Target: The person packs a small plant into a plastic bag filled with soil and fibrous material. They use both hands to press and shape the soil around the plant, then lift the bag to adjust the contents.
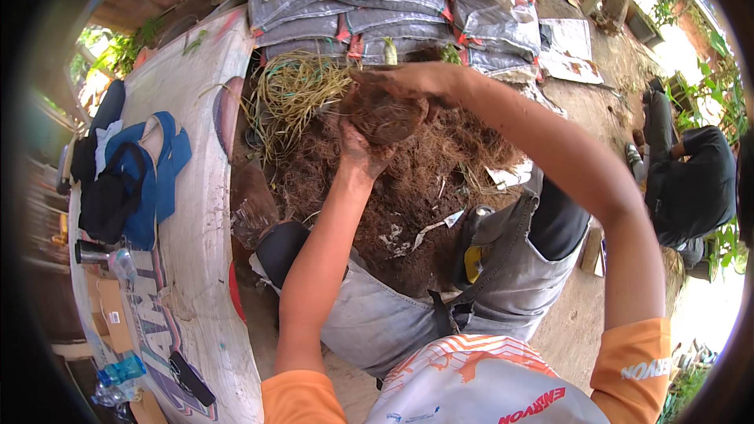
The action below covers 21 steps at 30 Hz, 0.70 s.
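I hold a round, dark brown clump of soil and fibre point(386, 116) between both hands, above a heap of loose brown fibrous material point(424, 180). My left hand point(361, 149) grips it from the near left side, below it. Over its far and right side curls my right hand point(428, 85), with soil on its fingers; some fingertips are hidden behind the clump. Just beyond the hands, a pale green stem point(390, 50) stands up; whether it joins the clump cannot be seen. A tangle of yellowish dry strands point(302, 82) lies to the left of the hands.
Stacked grey sacks point(393, 20) rise at the far side. To the left stands a pale table point(208, 267) with a blue bag point(161, 180), a bottle point(122, 369) and a phone point(191, 378). A white scrap point(452, 220) lies on the heap. Another person point(695, 180) crouches at right.
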Each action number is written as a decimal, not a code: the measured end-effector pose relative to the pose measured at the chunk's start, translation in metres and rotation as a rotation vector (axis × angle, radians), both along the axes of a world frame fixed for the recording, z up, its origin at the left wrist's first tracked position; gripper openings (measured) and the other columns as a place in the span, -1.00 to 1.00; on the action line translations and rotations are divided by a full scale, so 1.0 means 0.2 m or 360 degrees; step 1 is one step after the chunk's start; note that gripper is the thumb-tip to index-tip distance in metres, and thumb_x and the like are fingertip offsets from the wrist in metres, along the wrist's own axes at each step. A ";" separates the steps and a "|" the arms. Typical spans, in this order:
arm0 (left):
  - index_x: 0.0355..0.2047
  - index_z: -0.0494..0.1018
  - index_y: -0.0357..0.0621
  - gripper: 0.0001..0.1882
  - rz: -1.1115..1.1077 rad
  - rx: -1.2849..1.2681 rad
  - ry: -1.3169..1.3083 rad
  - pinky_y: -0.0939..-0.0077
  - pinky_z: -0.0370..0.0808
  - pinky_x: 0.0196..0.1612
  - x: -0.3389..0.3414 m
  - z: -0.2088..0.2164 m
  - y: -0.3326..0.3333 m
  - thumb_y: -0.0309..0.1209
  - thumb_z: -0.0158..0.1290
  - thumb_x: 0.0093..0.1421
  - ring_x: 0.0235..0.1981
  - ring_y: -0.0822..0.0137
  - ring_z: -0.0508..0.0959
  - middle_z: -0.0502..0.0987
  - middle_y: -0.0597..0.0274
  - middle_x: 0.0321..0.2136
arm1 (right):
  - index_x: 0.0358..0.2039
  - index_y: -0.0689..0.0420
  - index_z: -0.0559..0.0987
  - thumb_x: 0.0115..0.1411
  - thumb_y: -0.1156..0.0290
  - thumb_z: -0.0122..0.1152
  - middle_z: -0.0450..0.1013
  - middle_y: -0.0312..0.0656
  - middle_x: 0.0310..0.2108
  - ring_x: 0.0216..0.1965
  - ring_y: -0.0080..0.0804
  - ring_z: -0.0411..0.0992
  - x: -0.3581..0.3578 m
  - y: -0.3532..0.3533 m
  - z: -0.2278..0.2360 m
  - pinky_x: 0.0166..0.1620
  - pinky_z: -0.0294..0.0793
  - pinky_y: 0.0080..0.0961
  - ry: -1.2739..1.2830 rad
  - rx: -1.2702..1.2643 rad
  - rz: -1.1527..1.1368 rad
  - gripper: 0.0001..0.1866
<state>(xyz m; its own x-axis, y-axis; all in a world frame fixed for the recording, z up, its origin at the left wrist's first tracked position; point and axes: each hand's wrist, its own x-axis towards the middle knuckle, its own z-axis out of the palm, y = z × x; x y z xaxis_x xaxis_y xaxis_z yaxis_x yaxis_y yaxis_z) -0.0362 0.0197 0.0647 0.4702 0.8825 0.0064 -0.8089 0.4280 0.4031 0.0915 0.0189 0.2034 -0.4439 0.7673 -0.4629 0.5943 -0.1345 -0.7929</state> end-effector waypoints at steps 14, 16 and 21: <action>0.04 0.33 -0.16 -0.49 0.0100 -0.0255 -0.0467 -0.16 0.38 0.10 -0.17 -0.02 0.10 -0.16 0.09 0.15 0.03 -0.08 0.39 0.38 -0.10 -0.03 | -0.06 0.18 0.50 0.15 -0.17 0.01 0.51 -0.03 -0.20 -0.24 -0.28 0.49 1.19 0.53 -0.60 -0.26 0.50 -0.37 -0.0751 0.0637 -0.1076 -0.36; 0.04 0.33 -0.14 -0.48 0.0085 -0.0303 -0.0436 -0.16 0.38 0.08 -0.18 -0.04 0.12 -0.11 0.06 0.16 0.00 -0.05 0.41 0.40 -0.07 -0.03 | -0.04 0.18 0.52 0.13 -0.05 0.08 0.49 0.02 -0.09 -0.07 -0.15 0.47 1.54 0.51 -1.02 -0.01 0.42 -0.28 -0.0744 0.0498 -0.1318 -0.42; 0.08 0.31 -0.11 -0.45 0.0225 -0.0370 -0.0408 -0.16 0.35 0.11 -0.22 -0.03 0.13 -0.16 0.12 0.12 0.07 -0.10 0.33 0.33 -0.05 0.05 | 0.30 0.19 -0.02 0.01 -0.17 0.22 -0.07 0.20 0.29 0.31 0.12 -0.07 1.58 0.21 -1.70 0.30 0.00 -0.11 -0.1120 -0.0129 -0.1899 0.04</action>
